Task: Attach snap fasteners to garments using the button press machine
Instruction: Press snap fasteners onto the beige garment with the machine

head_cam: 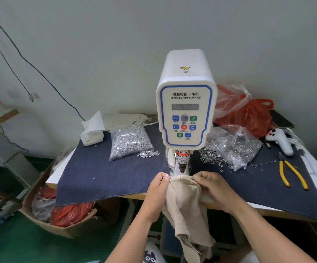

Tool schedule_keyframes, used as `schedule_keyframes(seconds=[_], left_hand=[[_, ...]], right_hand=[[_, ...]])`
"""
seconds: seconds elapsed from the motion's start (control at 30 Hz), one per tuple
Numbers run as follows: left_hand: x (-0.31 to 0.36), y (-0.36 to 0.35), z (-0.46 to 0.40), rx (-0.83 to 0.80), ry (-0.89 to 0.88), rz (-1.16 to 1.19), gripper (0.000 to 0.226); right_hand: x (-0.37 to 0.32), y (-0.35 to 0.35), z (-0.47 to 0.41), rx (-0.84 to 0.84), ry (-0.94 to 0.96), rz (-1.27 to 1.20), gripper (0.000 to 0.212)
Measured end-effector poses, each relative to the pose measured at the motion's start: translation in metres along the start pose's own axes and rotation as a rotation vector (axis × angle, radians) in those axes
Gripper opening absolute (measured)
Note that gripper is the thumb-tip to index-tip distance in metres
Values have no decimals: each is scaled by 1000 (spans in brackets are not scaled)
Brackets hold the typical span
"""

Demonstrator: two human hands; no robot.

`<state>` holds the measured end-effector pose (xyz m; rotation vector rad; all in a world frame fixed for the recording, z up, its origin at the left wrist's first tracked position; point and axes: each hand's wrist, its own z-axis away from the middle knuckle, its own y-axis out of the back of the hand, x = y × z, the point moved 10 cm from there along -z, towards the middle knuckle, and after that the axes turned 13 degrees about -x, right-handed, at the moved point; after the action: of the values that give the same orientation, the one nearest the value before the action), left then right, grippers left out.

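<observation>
A white servo button machine (186, 103) stands at the middle of the table, its press head (182, 168) pointing down. Just below the head lies the top edge of a beige garment (187, 204), which hangs down off the table's front. Small snap fasteners (180, 178) show along that edge. My left hand (157, 188) pinches the edge at the left. My right hand (212, 185) pinches it at the right, holding the strip stretched between them.
Dark blue cloth (100, 171) covers the table. A bag of silver snap parts (130, 142) lies left of the machine, a bag of ring parts (231, 147) right. Yellow pliers (291, 172), a white controller (280, 140) and red plastic bags (248, 112) sit at right. A cardboard box (59, 211) is below left.
</observation>
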<state>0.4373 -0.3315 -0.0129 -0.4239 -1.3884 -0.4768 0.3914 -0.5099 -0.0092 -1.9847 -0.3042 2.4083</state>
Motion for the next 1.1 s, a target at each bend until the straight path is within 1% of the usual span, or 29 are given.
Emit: schedule_keyframes(seconds=[0.03,0.1,0.13,0.2,0.27,0.3,0.33,0.37,0.43,0.5,0.53,0.57,0.6,0.63,0.67,0.7,0.77,0.8,0.83,0.9,0.93,1.0,1.1], left_hand=[[3,-1,4,-16,5,14,28],[13,-1,11,-71,-15,-32,26],[22,-4,15,-122,-40,-102,31],[40,-18,24,-276,-70,-308,42],[51,-31,33,-392,-84,-533,44],[55,-33,38,-417,-101,-574,39],[57,-33,42,-425,-111,-550,33],[60,-32,45,-422,-117,-477,29],[58,-27,51,-388,-91,-267,32],[49,-26,54,-344,-25,-41,34],[42,-25,54,-300,10,53,33],[35,-22,52,-227,58,119,33],[29,-16,51,-135,116,138,32],[24,-9,50,-42,167,120,30],[25,0,47,39,192,57,28],[32,10,43,98,173,-52,30],[55,27,28,131,79,-328,37],[63,37,20,152,57,-422,35],[67,51,11,198,60,-468,29],[69,82,-5,329,93,-483,13],[69,96,-12,400,115,-510,8],[65,115,-24,507,170,-614,7],[52,124,-40,574,278,-739,16]], right_hand=[[-3,-4,3,-21,-12,22,21],[-12,-11,9,-35,-17,180,18],[-18,-18,13,-40,-9,279,18],[-36,-35,21,-62,24,455,16],[-50,-54,27,-114,76,577,16],[-55,-62,29,-146,95,612,16],[-59,-66,32,-169,98,635,16],[-60,-66,33,-181,83,656,16],[-59,-63,37,-195,32,727,16],[-52,-63,41,-250,8,763,14],[-47,-66,43,-291,-8,730,14],[-42,-67,44,-325,-34,641,14],[-38,-65,43,-336,-55,519,14],[-38,-54,39,-295,-52,437,13],[-42,-34,31,-186,-19,412,10],[-50,-4,23,-4,9,480,9],[-69,57,20,393,-25,796,13],[-76,77,18,505,-62,943,16],[-78,88,12,547,-90,1056,17],[-70,97,1,561,-155,1223,19],[-66,98,-2,581,-187,1298,22],[-57,98,-3,641,-186,1373,27],[-52,97,0,711,-64,1360,16]])
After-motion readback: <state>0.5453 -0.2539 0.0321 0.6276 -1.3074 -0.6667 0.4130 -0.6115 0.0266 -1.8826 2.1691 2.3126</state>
